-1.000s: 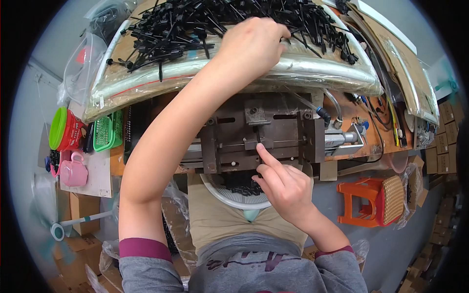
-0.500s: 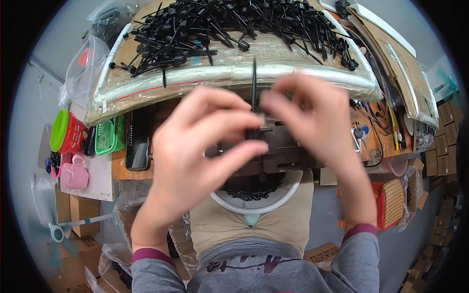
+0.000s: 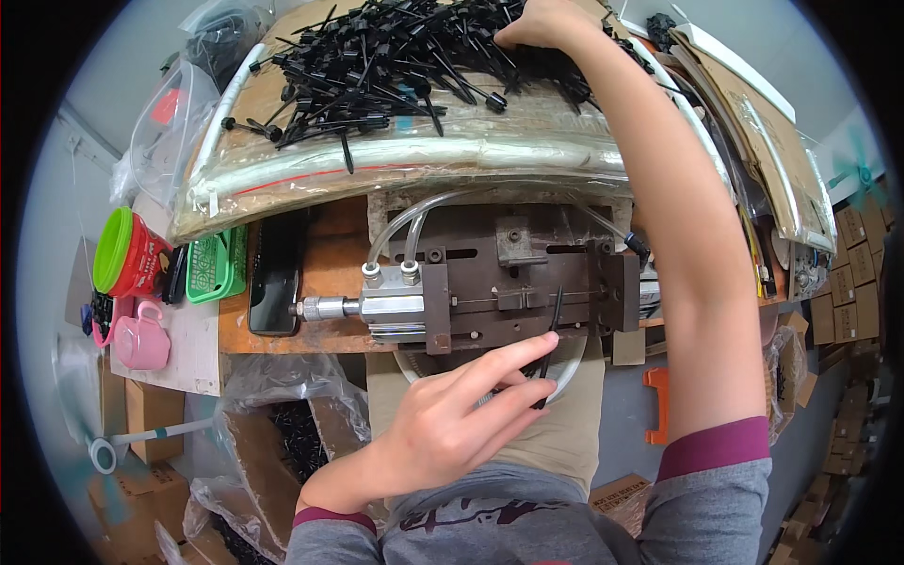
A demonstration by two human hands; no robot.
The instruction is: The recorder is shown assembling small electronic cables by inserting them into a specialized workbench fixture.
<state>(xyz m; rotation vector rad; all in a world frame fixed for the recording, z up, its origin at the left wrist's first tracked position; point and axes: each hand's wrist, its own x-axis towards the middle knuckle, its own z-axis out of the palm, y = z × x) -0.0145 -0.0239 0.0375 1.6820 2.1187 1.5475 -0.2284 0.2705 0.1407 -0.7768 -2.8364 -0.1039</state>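
Note:
My left hand (image 3: 447,424) is low in front of the metal fixture, fingers closed on a slim black plastic part (image 3: 558,311). That part's thin stem points up past the fingertips, and its lower end shows below them. At the far edge, my right hand (image 3: 556,21) reaches into a heap of black plastic parts (image 3: 377,71) with thin stems and thicker heads. Its thumb shows; the other fingers are mostly hidden, so I cannot tell whether it grips one. Between my arms sits the dark metal fixture (image 3: 471,315), with a silver cylinder (image 3: 394,311) and clear hoses (image 3: 414,209).
A phone (image 3: 275,282), green basket (image 3: 215,266), red tub (image 3: 141,259) and pink cup (image 3: 143,341) stand on the left. A pale round basket (image 3: 570,367) rests at my lap, partly hidden. A plastic-wrapped ledge (image 3: 452,155) rises behind the fixture.
Both hands were together over the fixture. My right hand has moved up and away to the heap. My left hand has dropped toward me with the black part, uncovering the fixture.

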